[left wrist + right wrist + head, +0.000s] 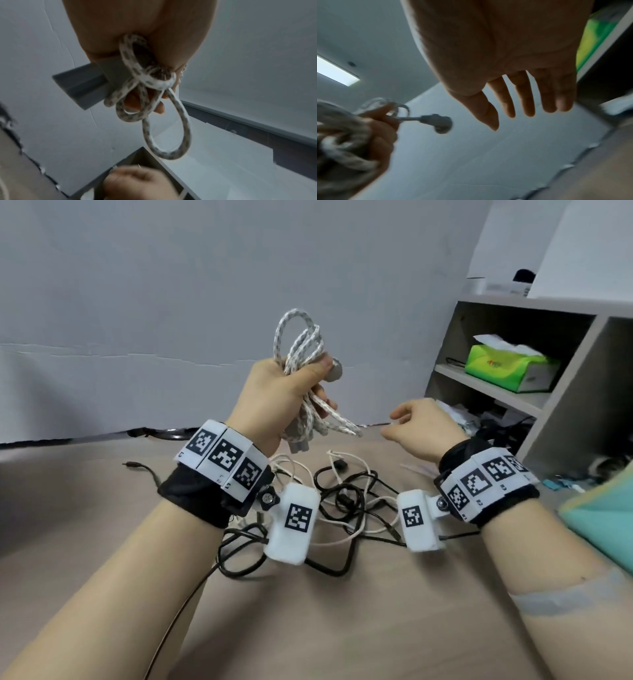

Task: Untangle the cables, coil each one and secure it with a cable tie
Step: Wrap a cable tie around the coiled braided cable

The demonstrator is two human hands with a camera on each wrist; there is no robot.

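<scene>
From the head camera, the left hand (pixel 274 398) is raised above the table (pixel 342 628), its fingers and thumb curled tight round a bundle of white braided cable (pixel 301 344). Loops of that cable stand up above the fist and more loops hang out below it, toward the right hand. A grey plug (pixel 334 373) sticks out just beside the thumb. The right hand (pixel 424 426) is near the bundle, to its right and a little lower, apart from it, fingers loosely bent and holding nothing that can be made out. On the table below the bundle lies a tangle of black and white cables (pixel 342 501). To the right of the bundle stands a shelf (pixel 561 398) with a green tissue box (pixel 510 364) in it.

From the left wrist camera, the left hand (pixel 137 33) grips the braided cable (pixel 164 121), whose loops hang clear beneath the fingers. A grey block-shaped connector (pixel 85 82) juts out just left of the loops. The right hand (pixel 137 182) shows blurred below the bundle.

From the right wrist camera, the right hand (pixel 496 54) has its fingers (pixel 527 97) straight and slightly spread, empty. To its left the left hand (pixel 376 132) clutches the blurred cable (pixel 342 142), the grey plug (pixel 438 123) poking out toward the right hand without touching it.
</scene>
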